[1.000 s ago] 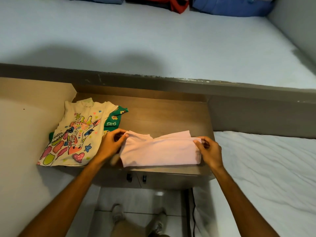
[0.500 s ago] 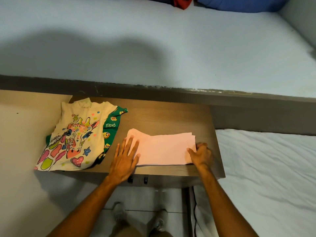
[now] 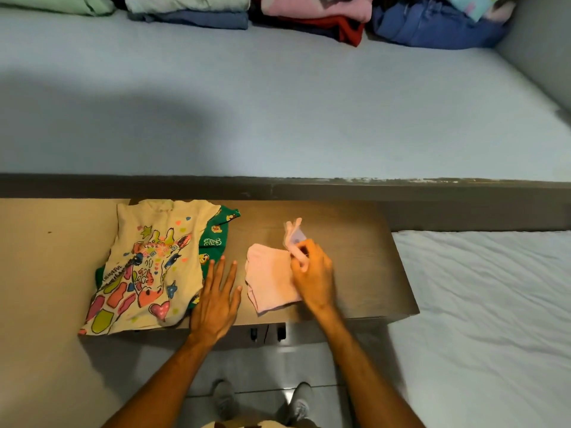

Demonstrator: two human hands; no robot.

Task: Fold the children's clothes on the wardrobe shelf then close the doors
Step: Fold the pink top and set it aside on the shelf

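left hand (image 3: 216, 304) flat, right hand (image 3: 313, 278) pinching pink garment (image 3: 270, 278) — mid-fold

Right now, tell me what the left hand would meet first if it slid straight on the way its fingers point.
The left hand lies flat, fingers pointing away and slightly right. First, likely the green printed garment just past its fingertips, though the outer fingers might miss it.

brown shelf (image 3: 340, 230) bears pink garment (image 3: 270, 279), shirts (image 3: 154, 264).

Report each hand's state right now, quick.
Left hand: open, fingers straight, flat on the wooden surface, holding nothing.
Right hand: closed on the pink garment, pinching its lifted end.
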